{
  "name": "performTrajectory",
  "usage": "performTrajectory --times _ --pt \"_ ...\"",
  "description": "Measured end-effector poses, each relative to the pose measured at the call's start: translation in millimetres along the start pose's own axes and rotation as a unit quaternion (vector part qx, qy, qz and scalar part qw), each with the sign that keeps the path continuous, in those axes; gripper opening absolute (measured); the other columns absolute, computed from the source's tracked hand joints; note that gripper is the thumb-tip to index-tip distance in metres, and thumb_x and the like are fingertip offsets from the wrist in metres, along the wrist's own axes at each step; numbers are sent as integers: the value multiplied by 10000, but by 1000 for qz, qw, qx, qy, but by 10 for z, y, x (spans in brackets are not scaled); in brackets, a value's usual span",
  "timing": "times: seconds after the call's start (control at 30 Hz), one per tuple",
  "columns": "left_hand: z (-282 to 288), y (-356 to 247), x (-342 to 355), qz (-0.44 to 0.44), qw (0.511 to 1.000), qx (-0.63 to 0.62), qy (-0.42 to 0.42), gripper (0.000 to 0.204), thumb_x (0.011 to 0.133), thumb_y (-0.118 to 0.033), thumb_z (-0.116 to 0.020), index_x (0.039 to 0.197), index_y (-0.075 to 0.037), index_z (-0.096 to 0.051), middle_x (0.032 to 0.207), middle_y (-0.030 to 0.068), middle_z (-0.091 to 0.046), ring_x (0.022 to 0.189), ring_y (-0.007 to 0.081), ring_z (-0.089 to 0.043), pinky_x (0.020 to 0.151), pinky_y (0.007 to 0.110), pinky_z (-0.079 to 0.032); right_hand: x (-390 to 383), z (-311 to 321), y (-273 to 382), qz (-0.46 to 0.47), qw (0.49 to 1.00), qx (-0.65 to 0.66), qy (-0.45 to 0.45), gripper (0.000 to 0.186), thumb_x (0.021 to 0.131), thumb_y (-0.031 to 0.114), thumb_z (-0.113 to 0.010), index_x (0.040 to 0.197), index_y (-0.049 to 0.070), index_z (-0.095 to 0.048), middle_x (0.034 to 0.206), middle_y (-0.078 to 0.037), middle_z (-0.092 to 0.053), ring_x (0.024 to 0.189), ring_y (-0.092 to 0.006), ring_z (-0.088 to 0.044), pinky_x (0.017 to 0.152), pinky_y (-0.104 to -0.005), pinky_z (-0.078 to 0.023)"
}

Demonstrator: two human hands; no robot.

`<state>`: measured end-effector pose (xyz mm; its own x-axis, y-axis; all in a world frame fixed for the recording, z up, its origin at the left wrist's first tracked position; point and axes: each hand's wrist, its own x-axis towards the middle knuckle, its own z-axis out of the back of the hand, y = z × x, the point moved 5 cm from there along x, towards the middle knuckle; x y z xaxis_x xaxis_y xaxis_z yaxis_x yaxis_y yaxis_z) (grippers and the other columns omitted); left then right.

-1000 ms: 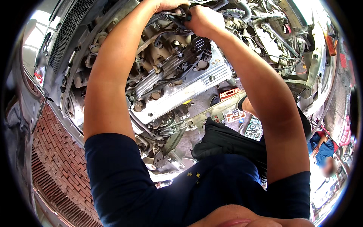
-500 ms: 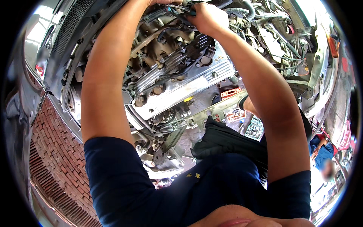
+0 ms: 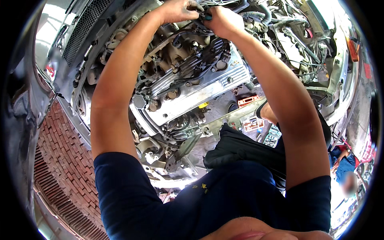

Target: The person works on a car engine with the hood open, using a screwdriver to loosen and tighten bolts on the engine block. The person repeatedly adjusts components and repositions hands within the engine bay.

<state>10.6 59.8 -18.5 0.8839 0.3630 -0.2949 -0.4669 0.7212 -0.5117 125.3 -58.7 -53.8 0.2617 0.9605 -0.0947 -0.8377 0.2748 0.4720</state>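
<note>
Both my hands are at the far side of an open engine bay, over the back of the engine (image 3: 176, 60). My right hand (image 3: 224, 23) is closed round a small tool with a teal handle (image 3: 207, 17); its kind is mostly hidden by the fingers. Just to its left, my left hand (image 3: 179, 11) has curled fingers, thumb and fingertips close together beside the tool's end. Whatever lies between them is too small to make out. Hoses and wires run under both hands. Nearer to me lies the silver valve cover (image 3: 188, 100), with a round cap (image 3: 139, 101) at its left end.
Corrugated hoses (image 3: 256, 15) and loose wiring fill the bay's right side. Beyond the front crossmember (image 3: 224, 120), an orange-red tray (image 3: 249, 101) and a tool case (image 3: 273, 136) lie on the floor. Another person (image 3: 345, 168) is low at the right. Brick paving (image 3: 66, 148) shows at left.
My left hand has come down and toward me, so more of it shows, its fingers now curled near the tool. My right hand stays nearly in place. The view has shifted slightly.
</note>
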Motion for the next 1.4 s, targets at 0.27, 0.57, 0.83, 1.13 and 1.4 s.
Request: performTrajectory --times 0.27,0.57,0.83,1.13,1.4 --pt "-98 70 47 -41 999 16 -29 478 822 -275 -772 1238 -40 -745 1000 154 -788 872 245 -745 842 374 -583 37 47 -64 21 998 47 25 428 901 449 -746 1209 151 -749 1046 -162 -774 1004 -371 -745 877 -483 -595" --pt "-77 45 85 56 998 -32 -20 577 789 -319 -923 1240 -9 -742 964 59 -817 882 122 -736 861 315 -575 -338 982 -239 23 996 -87 6 219 866 214 -680 989 56 -770 900 -220 -756 875 -397 -750 798 -504 -588" --pt "-184 130 227 180 983 34 25 619 681 -504 -936 1034 -10 -813 974 175 -796 898 268 -752 885 367 -561 -1556 1713 -1064 46 979 168 -108 294 992 211 -692 1194 -2 -707 882 -134 -720 822 -207 -707 821 -336 -552" --pt "-259 -221 197 316 910 269 17 725 730 -569 -903 1270 -105 -769 1259 171 -759 1199 320 -709 1108 470 -463 -1690 1678 -1441 22 942 305 -141 281 1000 195 -686 1182 -17 -713 900 -103 -734 826 -135 -682 794 -314 -543" --pt "-360 -371 57 232 903 348 -101 532 761 -552 -862 1065 -115 -836 1100 129 -791 1204 300 -653 1119 432 -410 -1597 1779 -1415 96 948 244 -180 300 936 211 -721 1140 -6 -693 890 -222 -671 803 -407 -641 787 -447 -520"
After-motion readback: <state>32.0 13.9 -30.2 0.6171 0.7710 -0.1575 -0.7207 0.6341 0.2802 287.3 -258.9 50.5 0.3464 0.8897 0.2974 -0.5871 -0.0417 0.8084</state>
